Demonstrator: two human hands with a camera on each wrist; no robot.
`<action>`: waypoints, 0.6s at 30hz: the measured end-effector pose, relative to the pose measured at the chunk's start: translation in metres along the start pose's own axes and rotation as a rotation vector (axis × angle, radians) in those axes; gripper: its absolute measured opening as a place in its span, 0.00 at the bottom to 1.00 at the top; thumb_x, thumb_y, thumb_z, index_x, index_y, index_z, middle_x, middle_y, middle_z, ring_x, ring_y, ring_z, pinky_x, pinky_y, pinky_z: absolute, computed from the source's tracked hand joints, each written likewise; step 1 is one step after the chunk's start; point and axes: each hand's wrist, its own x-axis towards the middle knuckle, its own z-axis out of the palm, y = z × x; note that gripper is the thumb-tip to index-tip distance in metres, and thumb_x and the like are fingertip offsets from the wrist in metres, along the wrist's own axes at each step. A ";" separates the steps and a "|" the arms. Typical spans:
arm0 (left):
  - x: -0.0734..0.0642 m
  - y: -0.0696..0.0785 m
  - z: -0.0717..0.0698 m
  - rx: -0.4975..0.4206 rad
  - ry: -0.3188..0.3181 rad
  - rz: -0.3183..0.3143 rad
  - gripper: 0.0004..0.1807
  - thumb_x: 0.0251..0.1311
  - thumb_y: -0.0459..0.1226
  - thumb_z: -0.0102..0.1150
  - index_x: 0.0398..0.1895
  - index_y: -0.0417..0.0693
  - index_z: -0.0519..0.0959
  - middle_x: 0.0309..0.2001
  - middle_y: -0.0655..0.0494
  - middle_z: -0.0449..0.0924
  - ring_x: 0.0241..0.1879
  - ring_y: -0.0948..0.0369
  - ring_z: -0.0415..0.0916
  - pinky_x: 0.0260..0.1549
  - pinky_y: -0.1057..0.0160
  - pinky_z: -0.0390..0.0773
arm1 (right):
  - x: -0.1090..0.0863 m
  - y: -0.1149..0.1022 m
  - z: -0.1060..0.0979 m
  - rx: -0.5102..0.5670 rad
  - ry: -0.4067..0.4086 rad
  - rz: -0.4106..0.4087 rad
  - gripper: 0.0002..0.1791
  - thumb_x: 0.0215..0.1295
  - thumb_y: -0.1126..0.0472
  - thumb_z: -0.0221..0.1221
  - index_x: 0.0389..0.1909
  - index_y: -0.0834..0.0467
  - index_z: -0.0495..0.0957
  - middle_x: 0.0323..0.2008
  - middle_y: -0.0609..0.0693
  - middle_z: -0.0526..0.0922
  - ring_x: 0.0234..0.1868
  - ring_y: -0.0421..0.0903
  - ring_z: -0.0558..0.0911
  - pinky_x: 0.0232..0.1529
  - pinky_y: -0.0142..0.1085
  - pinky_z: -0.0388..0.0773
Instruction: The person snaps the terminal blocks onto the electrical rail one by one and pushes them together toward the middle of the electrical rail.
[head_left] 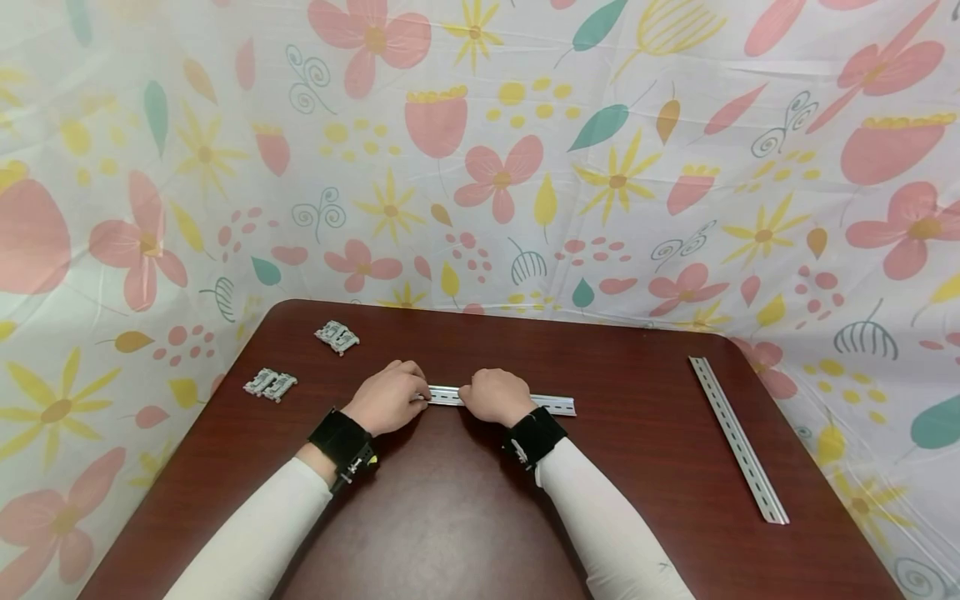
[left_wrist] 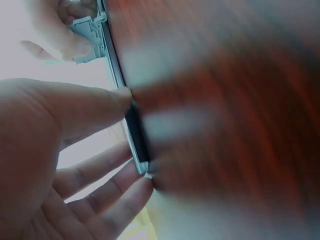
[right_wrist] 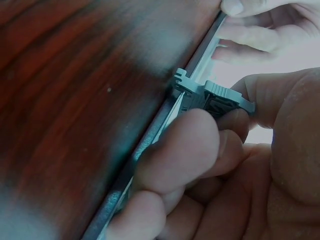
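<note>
A silvery slotted DIN rail lies crosswise on the table in front of me. My left hand grips its left end, thumb on the near edge and fingers on the far side. Farther along, my right hand pinches a small grey plastic DIN rail clip between thumb and fingers. In the right wrist view the clip's hooked end sits right at the rail's edge. The left wrist view also shows the clip against the rail, partly covered by the right hand. From the head view the right hand hides it.
Two small groups of grey plastic clips, one group farther back and one nearer, lie at the table's left. A second slotted rail lies lengthwise near the right edge. Behind the brown table hangs a flowered curtain.
</note>
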 end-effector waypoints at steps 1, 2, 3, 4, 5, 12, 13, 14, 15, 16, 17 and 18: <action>0.000 -0.001 -0.001 -0.005 -0.006 -0.013 0.03 0.69 0.35 0.76 0.38 0.54 0.94 0.48 0.55 0.85 0.50 0.52 0.80 0.49 0.52 0.84 | 0.000 0.000 -0.001 0.001 0.002 -0.003 0.21 0.84 0.51 0.55 0.30 0.54 0.87 0.34 0.54 0.87 0.31 0.49 0.84 0.33 0.50 0.84; -0.001 -0.001 -0.002 -0.013 -0.012 -0.028 0.03 0.70 0.36 0.75 0.39 0.54 0.94 0.49 0.55 0.85 0.50 0.52 0.80 0.49 0.52 0.84 | 0.003 0.003 0.003 -0.004 0.009 -0.016 0.22 0.84 0.51 0.54 0.30 0.54 0.87 0.34 0.54 0.87 0.31 0.49 0.84 0.32 0.50 0.83; -0.001 -0.002 -0.004 -0.020 -0.017 -0.042 0.02 0.70 0.36 0.75 0.40 0.54 0.94 0.49 0.54 0.84 0.51 0.52 0.80 0.49 0.51 0.84 | 0.003 0.003 0.003 -0.002 0.009 -0.018 0.22 0.83 0.51 0.54 0.31 0.55 0.87 0.35 0.54 0.87 0.31 0.49 0.84 0.33 0.50 0.84; -0.002 -0.003 -0.006 -0.027 -0.019 -0.059 0.02 0.71 0.37 0.75 0.41 0.54 0.94 0.50 0.54 0.84 0.51 0.52 0.80 0.48 0.51 0.84 | 0.003 0.003 0.002 -0.001 0.007 -0.017 0.22 0.84 0.51 0.54 0.32 0.55 0.88 0.35 0.54 0.88 0.31 0.49 0.84 0.33 0.50 0.84; -0.003 -0.005 -0.008 -0.029 -0.019 -0.074 0.02 0.71 0.38 0.74 0.42 0.54 0.94 0.50 0.54 0.85 0.52 0.52 0.80 0.48 0.51 0.84 | 0.003 0.003 0.002 0.000 0.005 -0.017 0.22 0.84 0.50 0.53 0.33 0.55 0.88 0.36 0.54 0.88 0.32 0.49 0.84 0.34 0.50 0.84; -0.012 -0.028 -0.030 0.008 -0.016 -0.207 0.15 0.72 0.42 0.73 0.57 0.47 0.92 0.56 0.48 0.86 0.58 0.47 0.83 0.53 0.43 0.86 | 0.001 0.001 0.001 0.015 -0.011 0.003 0.19 0.84 0.51 0.55 0.36 0.56 0.88 0.39 0.55 0.88 0.34 0.49 0.84 0.36 0.51 0.84; -0.013 -0.032 -0.034 0.019 -0.016 -0.228 0.16 0.72 0.42 0.73 0.58 0.46 0.91 0.57 0.46 0.86 0.58 0.46 0.83 0.53 0.41 0.86 | 0.001 0.001 0.001 0.015 -0.010 0.002 0.19 0.84 0.51 0.55 0.36 0.56 0.88 0.39 0.54 0.88 0.34 0.48 0.83 0.36 0.50 0.84; -0.015 -0.037 -0.038 0.032 -0.012 -0.250 0.17 0.72 0.42 0.73 0.59 0.45 0.91 0.57 0.45 0.86 0.58 0.45 0.83 0.53 0.40 0.86 | 0.001 0.001 0.001 0.014 -0.010 0.002 0.20 0.84 0.51 0.55 0.35 0.56 0.88 0.38 0.54 0.88 0.33 0.48 0.83 0.35 0.50 0.84; -0.017 -0.042 -0.042 0.047 -0.007 -0.272 0.17 0.72 0.42 0.73 0.59 0.44 0.90 0.57 0.45 0.86 0.58 0.44 0.83 0.53 0.39 0.85 | 0.000 0.000 0.001 0.013 -0.009 0.002 0.20 0.84 0.51 0.54 0.35 0.55 0.88 0.38 0.54 0.87 0.33 0.48 0.83 0.35 0.50 0.83; -0.018 -0.047 -0.045 0.059 -0.001 -0.293 0.18 0.72 0.42 0.73 0.59 0.44 0.90 0.57 0.44 0.86 0.58 0.43 0.84 0.53 0.39 0.85 | 0.000 0.000 0.002 0.012 -0.009 0.004 0.20 0.84 0.51 0.54 0.35 0.55 0.88 0.37 0.53 0.87 0.33 0.48 0.83 0.35 0.50 0.83; -0.020 -0.052 -0.049 0.071 0.004 -0.315 0.18 0.72 0.42 0.73 0.60 0.43 0.90 0.57 0.43 0.87 0.58 0.43 0.84 0.53 0.38 0.85 | 0.000 0.000 0.001 0.012 -0.007 0.005 0.20 0.84 0.51 0.54 0.34 0.55 0.87 0.36 0.53 0.87 0.33 0.48 0.83 0.35 0.50 0.83; -0.022 -0.057 -0.052 0.081 0.012 -0.337 0.18 0.72 0.42 0.73 0.60 0.42 0.90 0.57 0.42 0.87 0.58 0.42 0.84 0.53 0.37 0.85 | -0.001 0.000 0.001 0.012 -0.007 0.006 0.20 0.84 0.51 0.54 0.34 0.55 0.87 0.36 0.53 0.86 0.33 0.49 0.83 0.35 0.50 0.83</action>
